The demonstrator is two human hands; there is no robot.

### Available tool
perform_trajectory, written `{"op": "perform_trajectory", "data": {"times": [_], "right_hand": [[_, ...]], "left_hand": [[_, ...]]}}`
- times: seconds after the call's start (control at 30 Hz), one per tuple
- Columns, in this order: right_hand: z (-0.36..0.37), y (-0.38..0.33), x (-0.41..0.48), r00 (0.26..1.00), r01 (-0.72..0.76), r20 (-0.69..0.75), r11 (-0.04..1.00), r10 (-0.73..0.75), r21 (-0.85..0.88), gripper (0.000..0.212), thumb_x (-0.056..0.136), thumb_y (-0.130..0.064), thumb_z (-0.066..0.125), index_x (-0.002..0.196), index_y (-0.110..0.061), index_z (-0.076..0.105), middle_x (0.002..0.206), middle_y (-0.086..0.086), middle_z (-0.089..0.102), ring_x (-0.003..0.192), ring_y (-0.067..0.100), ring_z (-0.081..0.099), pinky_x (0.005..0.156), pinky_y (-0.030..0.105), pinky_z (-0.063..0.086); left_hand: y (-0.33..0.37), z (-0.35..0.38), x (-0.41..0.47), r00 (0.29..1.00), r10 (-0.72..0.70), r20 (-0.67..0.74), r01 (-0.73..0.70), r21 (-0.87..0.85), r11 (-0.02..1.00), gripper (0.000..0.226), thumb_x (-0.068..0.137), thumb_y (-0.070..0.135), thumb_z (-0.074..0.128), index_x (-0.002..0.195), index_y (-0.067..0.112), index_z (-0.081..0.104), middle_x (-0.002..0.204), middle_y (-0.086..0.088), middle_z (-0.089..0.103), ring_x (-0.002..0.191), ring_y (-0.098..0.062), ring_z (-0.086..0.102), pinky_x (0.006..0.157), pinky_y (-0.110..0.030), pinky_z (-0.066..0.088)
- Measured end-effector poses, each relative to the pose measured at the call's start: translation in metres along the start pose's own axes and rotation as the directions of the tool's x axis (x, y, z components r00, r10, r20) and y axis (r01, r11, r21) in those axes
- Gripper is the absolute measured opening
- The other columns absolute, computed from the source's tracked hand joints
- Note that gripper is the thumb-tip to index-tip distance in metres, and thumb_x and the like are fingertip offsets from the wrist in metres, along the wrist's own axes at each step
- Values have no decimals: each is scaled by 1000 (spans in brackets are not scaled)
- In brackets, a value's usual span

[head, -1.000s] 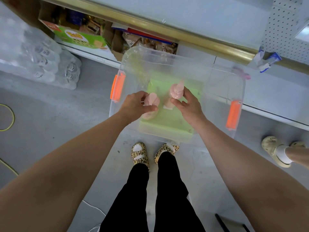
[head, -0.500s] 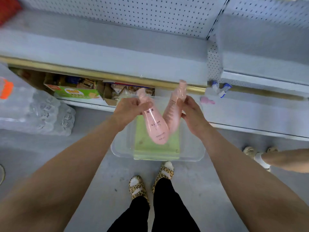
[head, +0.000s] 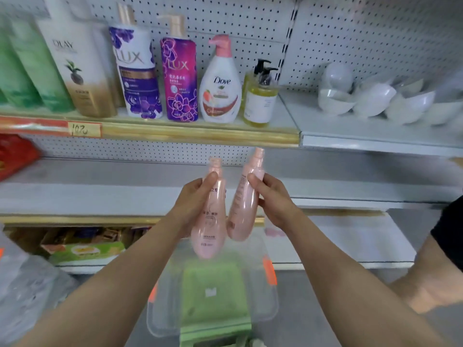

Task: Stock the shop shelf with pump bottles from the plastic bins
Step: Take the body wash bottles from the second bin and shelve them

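Pump bottles (head: 210, 221) higher (clear of bin (head: 271, 304))

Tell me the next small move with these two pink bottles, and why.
Probably raise both to the upper shelf and stand them in the bare spot right of the yellow black-pump bottle. The left hand grips one pink plastic bottle, the right hand the other pink bottle, both above the clear plastic bin.

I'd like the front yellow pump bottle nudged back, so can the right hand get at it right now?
Probably not to grasp it: the right hand already has its grip on a pink bottle. Nothing seems to block the way up to the front yellow pump bottle, though.
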State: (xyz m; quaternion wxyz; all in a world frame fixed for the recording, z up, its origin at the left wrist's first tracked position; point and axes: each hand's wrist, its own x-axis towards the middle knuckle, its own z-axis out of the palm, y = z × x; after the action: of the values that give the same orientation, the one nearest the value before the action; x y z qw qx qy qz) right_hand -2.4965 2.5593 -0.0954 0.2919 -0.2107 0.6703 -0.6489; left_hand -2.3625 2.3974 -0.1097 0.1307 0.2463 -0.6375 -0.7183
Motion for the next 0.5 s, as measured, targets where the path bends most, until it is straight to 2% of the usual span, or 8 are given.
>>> {"op": "perform_trajectory", "data": {"times": [0.07,0.17,0.23,0.33,0.4,0.5], "right_hand": [[-1,-20,5,998,61,2,998,-61,0,47,80,-43,73,114,-13,66,98,0,72,92,18,68,83,34,55],[-3,-50,17,991,130,39,990,-128,-53,57,76,-51,78,121,-19,61,113,-4,75,105,16,71,89,35,56],[-5,-68,24,987,158,25,979,-156,-130,64,70,-60,78,120,-25,58,109,-8,74,100,10,71,83,31,56],[-13,-91,36,978,204,3,961,-207,-187,54,70,-67,71,112,-38,54,99,-19,70,90,-1,69,68,19,52],[-21,-105,44,980,198,11,959,-200,-205,52,75,-68,67,113,-37,51,107,-14,66,100,7,66,74,27,53],[-38,-122,56,993,122,13,986,-121,-113,63,73,-58,70,124,-25,51,120,6,66,113,27,63,99,47,51]], "left_hand": [[15,4,3,999,42,-27,-42,-7,999,67,82,71,58,95,8,74,89,-13,76,73,-24,72,65,-34,57],[41,11,11,992,117,-42,-117,-13,993,72,77,76,58,94,8,76,89,-11,76,74,-22,73,62,-28,56],[58,19,16,988,152,-35,-152,-2,988,72,74,78,59,96,11,76,91,-11,76,78,-23,73,64,-28,58],[82,34,26,983,174,-59,-176,-40,984,67,77,73,60,97,12,76,92,-11,76,83,-25,74,66,-28,60],[93,45,35,980,184,-78,-187,-35,982,61,84,67,57,99,11,75,92,-11,76,82,-25,74,66,-30,60],[105,59,47,976,185,-113,-192,-54,980,50,90,59,57,100,13,74,91,-8,77,84,-25,74,70,-35,61]]}}
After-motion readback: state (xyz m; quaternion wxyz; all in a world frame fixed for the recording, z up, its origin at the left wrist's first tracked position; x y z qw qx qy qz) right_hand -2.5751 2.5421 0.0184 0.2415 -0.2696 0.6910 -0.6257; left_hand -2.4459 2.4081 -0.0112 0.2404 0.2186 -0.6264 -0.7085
